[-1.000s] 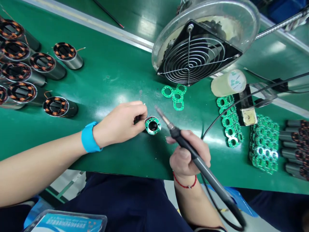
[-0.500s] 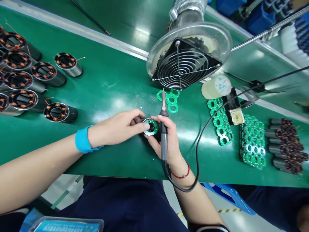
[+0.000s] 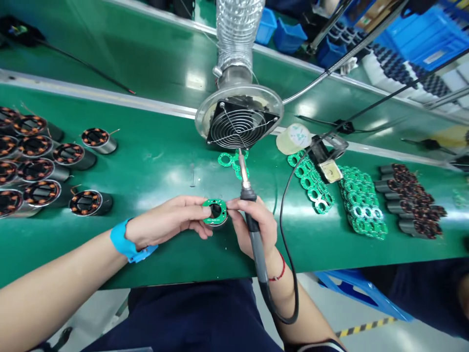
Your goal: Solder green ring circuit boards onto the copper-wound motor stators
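My left hand [image 3: 170,217] grips a green ring-shaped circuit board [image 3: 213,220], its thumb on the board's left edge. A metal rim shows beneath the board, which seems to sit on a motor stator; most of that part is hidden. In my right hand [image 3: 262,227] is a soldering iron [image 3: 257,244], its tip pointing up and away from the board. The right thumb and forefinger pinch together at the board's right edge; whether they hold a thin wire there is too small to tell.
A fume extractor fan [image 3: 238,128] hangs just beyond the iron's tip. Several wound stators [image 3: 86,201] stand at left. Loose green boards [image 3: 242,171], stacked boards [image 3: 361,198] and more stators [image 3: 403,198] lie rightward. The iron's cord [image 3: 284,234] loops beside my right forearm.
The view has shifted, with the fan now appearing farther off. The board has turned so its printed face shows more. My right thumb has moved from below the board to its right edge.
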Action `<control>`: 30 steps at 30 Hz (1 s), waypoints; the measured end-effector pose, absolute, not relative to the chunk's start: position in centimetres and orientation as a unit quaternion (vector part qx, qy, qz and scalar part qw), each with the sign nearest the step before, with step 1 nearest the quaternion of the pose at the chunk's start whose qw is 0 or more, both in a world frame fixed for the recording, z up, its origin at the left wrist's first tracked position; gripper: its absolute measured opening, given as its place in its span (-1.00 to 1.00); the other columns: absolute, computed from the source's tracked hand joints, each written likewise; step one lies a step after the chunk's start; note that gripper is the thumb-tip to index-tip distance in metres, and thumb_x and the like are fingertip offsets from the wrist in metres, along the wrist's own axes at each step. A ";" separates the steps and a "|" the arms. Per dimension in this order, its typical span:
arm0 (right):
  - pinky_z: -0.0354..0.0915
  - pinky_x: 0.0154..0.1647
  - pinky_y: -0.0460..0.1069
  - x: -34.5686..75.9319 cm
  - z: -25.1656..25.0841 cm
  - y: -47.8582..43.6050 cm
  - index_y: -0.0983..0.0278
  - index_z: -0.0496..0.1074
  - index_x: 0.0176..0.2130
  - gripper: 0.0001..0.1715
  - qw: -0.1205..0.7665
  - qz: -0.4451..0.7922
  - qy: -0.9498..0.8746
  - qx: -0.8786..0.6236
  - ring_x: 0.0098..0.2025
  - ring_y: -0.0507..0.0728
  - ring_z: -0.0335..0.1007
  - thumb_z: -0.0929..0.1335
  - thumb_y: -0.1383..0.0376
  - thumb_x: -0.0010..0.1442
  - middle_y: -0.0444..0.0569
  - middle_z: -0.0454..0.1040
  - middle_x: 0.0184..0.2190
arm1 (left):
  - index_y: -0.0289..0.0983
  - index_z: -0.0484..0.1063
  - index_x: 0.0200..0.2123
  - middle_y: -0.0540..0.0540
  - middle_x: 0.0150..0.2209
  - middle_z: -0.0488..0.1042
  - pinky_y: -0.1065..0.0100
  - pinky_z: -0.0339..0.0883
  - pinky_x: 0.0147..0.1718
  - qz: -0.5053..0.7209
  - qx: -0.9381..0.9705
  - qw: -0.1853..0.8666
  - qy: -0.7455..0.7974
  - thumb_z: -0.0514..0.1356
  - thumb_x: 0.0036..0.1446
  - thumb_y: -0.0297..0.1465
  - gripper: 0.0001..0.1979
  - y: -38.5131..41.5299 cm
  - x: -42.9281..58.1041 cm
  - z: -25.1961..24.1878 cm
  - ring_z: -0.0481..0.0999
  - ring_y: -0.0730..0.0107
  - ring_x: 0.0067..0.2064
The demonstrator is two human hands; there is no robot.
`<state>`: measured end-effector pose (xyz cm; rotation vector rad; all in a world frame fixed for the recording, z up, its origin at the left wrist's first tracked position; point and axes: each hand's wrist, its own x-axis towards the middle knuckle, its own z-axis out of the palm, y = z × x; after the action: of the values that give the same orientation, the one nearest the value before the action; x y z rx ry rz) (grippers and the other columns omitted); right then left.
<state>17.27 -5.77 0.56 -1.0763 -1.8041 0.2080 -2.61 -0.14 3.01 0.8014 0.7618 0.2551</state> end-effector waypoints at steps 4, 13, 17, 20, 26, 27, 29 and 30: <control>0.34 -0.39 0.00 16.9 1.2 -5.7 0.14 0.36 -0.06 -0.67 0.427 0.001 -0.773 -0.468 -0.44 0.10 0.39 0.32 0.50 0.25 -0.15 0.46 -0.45 | -0.28 0.47 0.01 -0.12 -0.17 0.56 0.25 0.48 -0.18 0.207 0.609 0.637 0.425 0.28 0.13 -0.23 -0.59 -0.7 -2.4 3.0 0.53 0.27 -0.19; 0.47 -0.36 -0.04 14.8 1.7 -6.4 0.09 0.28 -0.01 -0.66 0.554 0.548 -0.421 -0.464 -0.47 0.01 0.47 0.39 0.29 0.23 -0.27 0.40 -0.44 | -0.16 0.31 0.11 -0.16 -0.05 0.51 0.21 0.43 0.02 0.379 0.858 0.113 0.328 0.15 0.22 -0.60 -0.57 -2.4 -3.0 2.5 0.52 0.21 0.01; 0.48 -0.38 -0.05 14.7 1.0 -6.5 0.09 0.33 -0.02 -0.67 0.562 0.541 -0.425 -0.459 -0.48 0.00 0.45 0.43 0.20 0.24 -0.27 0.39 -0.46 | -0.20 0.33 0.11 -0.15 -0.08 0.54 0.22 0.47 -0.10 0.325 0.763 0.349 0.436 0.21 0.20 -0.42 -0.61 -2.6 -2.7 3.5 0.54 0.21 -0.08; 0.48 -0.26 -0.05 15.3 0.7 -6.9 0.05 0.32 0.06 -0.58 0.555 0.398 -0.523 -0.509 -0.34 0.02 0.49 0.43 0.27 0.25 -0.22 0.47 -0.35 | -0.25 0.37 0.07 -0.15 -0.08 0.56 0.21 0.46 -0.07 0.263 0.621 0.576 0.462 0.27 0.13 -0.28 -0.56 -2.2 -2.3 3.9 0.54 0.22 -0.09; 0.38 0.25 0.19 16.1 1.4 -7.4 0.05 0.06 0.30 -0.22 0.461 0.364 -0.687 -0.427 0.24 0.19 0.41 0.44 0.28 0.25 0.10 0.38 0.25 | -0.28 0.51 -0.13 -0.09 -0.20 0.53 0.30 0.39 -0.23 0.182 0.439 0.782 0.404 0.27 0.07 -0.25 -0.68 -1.6 -2.0 3.9 0.46 0.34 -0.25; 0.38 0.24 0.19 16.0 1.4 -7.4 0.06 0.06 0.30 -0.24 0.456 0.364 -0.692 -0.424 0.23 0.19 0.43 0.43 0.29 0.25 0.10 0.40 0.22 | -0.27 0.51 -0.14 -0.07 -0.21 0.51 0.32 0.36 -0.26 0.182 0.413 0.798 0.400 0.29 0.05 -0.27 -0.69 -1.6 -2.0 3.8 0.43 0.36 -0.28; 0.41 0.21 0.19 15.6 1.2 -7.5 0.05 0.07 0.28 -0.24 0.473 0.345 -0.686 -0.432 0.18 0.19 0.47 0.44 0.29 0.24 0.07 0.46 0.15 | -0.24 0.51 -0.11 -0.04 -0.20 0.49 0.35 0.33 -0.29 0.188 0.360 0.822 0.399 0.32 0.02 -0.30 -0.67 -1.8 -2.1 3.9 0.40 0.39 -0.28; 0.43 0.18 0.19 15.5 1.0 -7.5 0.04 0.07 0.27 -0.23 0.486 0.334 -0.681 -0.434 0.15 0.19 0.48 0.45 0.29 0.22 0.06 0.47 0.12 | -0.23 0.51 -0.10 -0.03 -0.20 0.49 0.36 0.33 -0.28 0.190 0.338 0.832 0.396 0.33 0.01 -0.32 -0.66 -1.9 -2.1 3.9 0.40 0.40 -0.27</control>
<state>15.46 -7.46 1.01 -1.0569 -1.6572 0.8131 -2.06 -1.90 3.87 0.7165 0.8393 0.4033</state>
